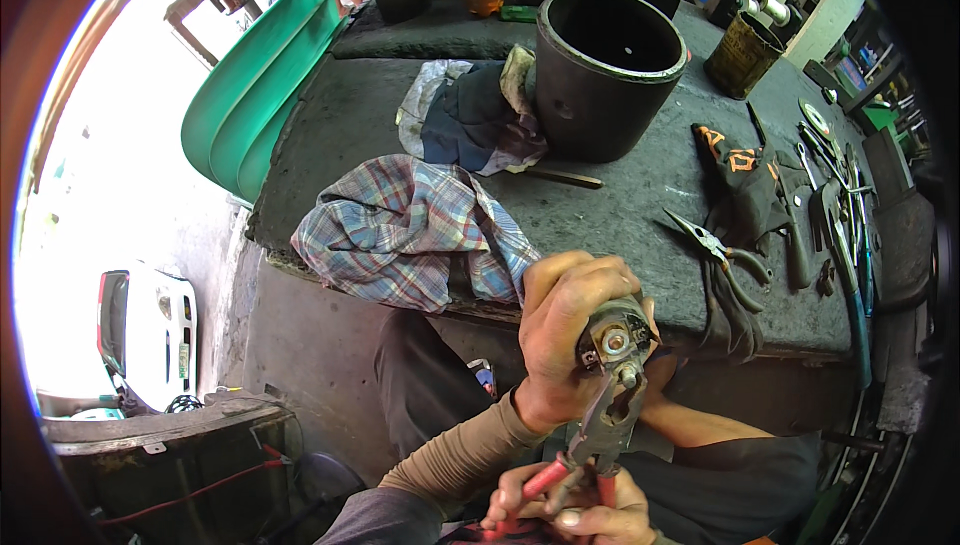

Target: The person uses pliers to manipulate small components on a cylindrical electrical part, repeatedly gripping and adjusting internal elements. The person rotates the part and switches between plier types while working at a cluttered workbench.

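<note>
My left hand [572,330], in a brown sleeve, is wrapped round a dark, rounded tool body [632,312]. A metal end with a round bolt-like centre faces up from it, resembling the head of an angle grinder. Just below, my right hand [600,520] grips red-handled pliers [603,425]. Their metal jaws point up and touch or nearly touch a small stud on the tool's end. The fingers lie round the handles, with the thumb on the right. A crumpled plaid cloth [410,230] lies on the bench edge beside my left hand.
The dark bench [640,210] bears a large black cylinder [610,95], a dirty rag [465,115], needle-nose pliers [705,238], dark gloves [745,175], a rusty can [742,57], an abrasive disc [815,118] and several hand tools. At left are a green curved panel [255,85] and a white car [155,335].
</note>
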`<state>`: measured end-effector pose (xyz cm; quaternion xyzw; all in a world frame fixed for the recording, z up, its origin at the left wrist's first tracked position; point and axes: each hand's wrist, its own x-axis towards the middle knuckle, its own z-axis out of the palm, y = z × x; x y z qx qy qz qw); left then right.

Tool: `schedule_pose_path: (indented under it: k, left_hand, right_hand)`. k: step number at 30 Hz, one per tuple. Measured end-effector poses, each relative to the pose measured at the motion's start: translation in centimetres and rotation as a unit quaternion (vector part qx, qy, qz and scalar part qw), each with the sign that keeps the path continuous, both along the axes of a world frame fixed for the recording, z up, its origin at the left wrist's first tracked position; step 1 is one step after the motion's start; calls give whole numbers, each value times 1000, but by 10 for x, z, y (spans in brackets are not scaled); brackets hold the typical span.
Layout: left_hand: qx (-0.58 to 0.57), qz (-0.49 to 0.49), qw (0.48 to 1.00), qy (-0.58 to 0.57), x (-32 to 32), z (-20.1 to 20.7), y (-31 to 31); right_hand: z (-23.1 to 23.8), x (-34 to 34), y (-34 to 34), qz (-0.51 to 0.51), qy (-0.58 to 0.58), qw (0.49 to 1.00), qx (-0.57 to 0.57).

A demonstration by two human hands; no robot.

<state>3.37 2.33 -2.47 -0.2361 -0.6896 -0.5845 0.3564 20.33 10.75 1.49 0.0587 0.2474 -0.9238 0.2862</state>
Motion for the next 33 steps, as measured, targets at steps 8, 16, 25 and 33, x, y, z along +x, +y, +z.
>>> schedule_pose_path:
  k: [8, 16, 25, 33]
  left_hand:
    - [-19, -18, 1000, -7, 0, 0, -5]
    - [-29, -2, 999, -26, 1, 3, -4]
    - [-82, -114, 954, -266, -20, 38, -6]
    - [-144, 6, 979, -145, -19, 56, -8]
  right_hand:
    - [55, -33, 107, 168, -90, 948, 255]
    - [65, -18, 91, 72, -41, 953, 290]
    - [101, -27, 128, 50, 295, 574, 762]
    - [155, -89, 155, 59, 493, 46, 867]
